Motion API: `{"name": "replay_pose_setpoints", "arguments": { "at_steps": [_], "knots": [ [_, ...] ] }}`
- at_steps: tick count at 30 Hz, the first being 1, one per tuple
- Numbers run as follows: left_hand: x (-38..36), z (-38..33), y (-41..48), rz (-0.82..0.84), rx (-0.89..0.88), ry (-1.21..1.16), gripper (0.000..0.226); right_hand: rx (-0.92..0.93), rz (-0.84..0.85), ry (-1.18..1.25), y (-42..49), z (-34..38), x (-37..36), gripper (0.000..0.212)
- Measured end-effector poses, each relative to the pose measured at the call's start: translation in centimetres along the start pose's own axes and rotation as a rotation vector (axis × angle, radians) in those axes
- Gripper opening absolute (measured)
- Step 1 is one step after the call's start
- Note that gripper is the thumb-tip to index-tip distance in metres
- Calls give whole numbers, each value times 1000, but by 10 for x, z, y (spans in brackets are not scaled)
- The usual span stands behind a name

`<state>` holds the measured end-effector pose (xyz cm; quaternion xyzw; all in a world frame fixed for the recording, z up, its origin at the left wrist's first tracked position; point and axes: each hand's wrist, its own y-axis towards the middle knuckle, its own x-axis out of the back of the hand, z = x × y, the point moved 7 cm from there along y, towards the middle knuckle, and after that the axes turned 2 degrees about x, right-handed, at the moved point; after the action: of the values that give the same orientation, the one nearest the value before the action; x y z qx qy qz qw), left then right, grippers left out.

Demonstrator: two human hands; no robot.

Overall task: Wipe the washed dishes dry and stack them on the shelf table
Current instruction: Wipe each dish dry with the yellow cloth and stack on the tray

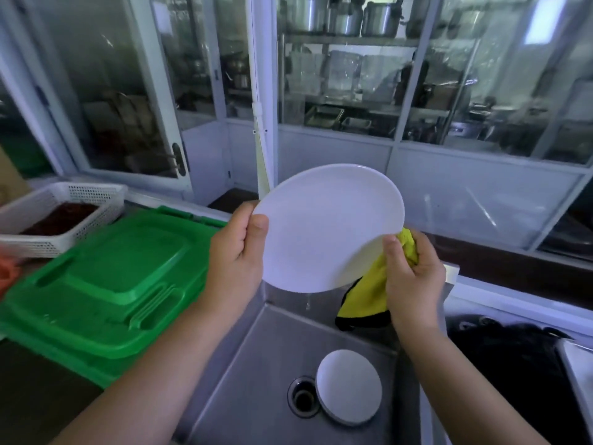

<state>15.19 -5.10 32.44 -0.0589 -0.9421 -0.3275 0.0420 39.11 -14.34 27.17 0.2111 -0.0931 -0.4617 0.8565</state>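
A large white plate is held tilted above the steel sink. My left hand grips its left rim, thumb on the face. My right hand holds a yellow cloth with a black edge against the plate's lower right rim, thumb on the front; most of the cloth hangs behind and below the plate. Water drips from the plate's bottom edge. A small white plate lies in the sink beside the drain.
Stacked green plastic lids or trays lie on the counter at left, with a white perforated basket behind them. A black bag fills the bin at right. Glass partitions and shelves of pots stand behind the sink.
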Motion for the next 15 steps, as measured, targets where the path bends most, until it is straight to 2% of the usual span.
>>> {"name": "replay_pose_setpoints", "arguments": {
  "at_steps": [4,7,9,11,15],
  "knots": [
    [13,-7,10,-139,59,-121,32,103,-104,-38,-8,32,-6,18],
    [25,-5,16,-244,145,-184,34,332,-211,-120,-14,73,-15,38],
    [32,-6,18,-257,165,-192,33,497,-208,-241,-16,98,-28,44],
    [36,-10,18,-238,140,-148,32,621,-223,-390,-12,117,-41,41],
    [39,-17,14,-202,124,-88,32,734,-222,-564,-8,136,-72,43]
  ]
}}
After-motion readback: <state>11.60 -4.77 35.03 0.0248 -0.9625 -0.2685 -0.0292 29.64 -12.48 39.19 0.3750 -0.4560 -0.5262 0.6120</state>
